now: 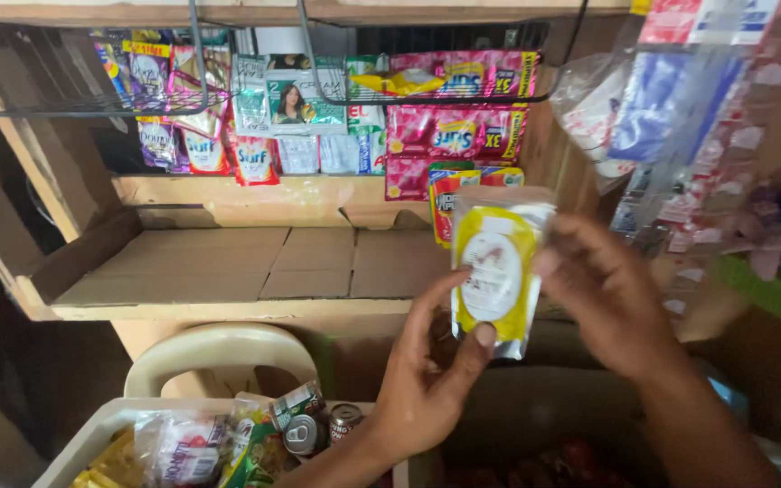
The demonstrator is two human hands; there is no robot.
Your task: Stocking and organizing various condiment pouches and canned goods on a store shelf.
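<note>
Both my hands hold a small yellow and white sachet (494, 267) in clear wrapping, upright in front of a wooden shelf. My left hand (428, 375) pinches its lower edge with thumb and fingers. My right hand (606, 294) grips its right side. Behind the sachet, strips of red, pink and white sachets (452, 126) hang from a wire rack (83, 110).
A wooden shelf lined with cardboard (255, 264) lies at centre left. Below it stands a cream plastic tub (101, 425) with packets and small tins (302, 434). Clear bags of goods (680, 117) hang at the right. A plastic chair back (219, 348) is behind the tub.
</note>
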